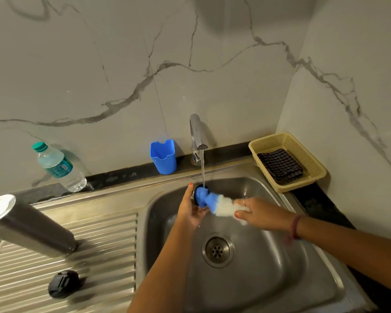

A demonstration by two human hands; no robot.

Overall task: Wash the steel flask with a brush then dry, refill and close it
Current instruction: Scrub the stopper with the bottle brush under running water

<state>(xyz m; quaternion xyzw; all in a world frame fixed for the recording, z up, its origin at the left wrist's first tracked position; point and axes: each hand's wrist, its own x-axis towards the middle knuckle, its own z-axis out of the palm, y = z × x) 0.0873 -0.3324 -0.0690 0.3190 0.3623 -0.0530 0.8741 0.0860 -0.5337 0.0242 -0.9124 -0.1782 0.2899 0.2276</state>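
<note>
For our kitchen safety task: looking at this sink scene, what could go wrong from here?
1. The steel flask stands open on the ribbed drainboard, so a knock might tip it.
2. The tap runs onto the brush and the small part the left hand holds; spray could reach the cloth in the basket.

Water bottle (58,166), at ten o'clock beside the sink: green label carries print, too small to read.
</note>
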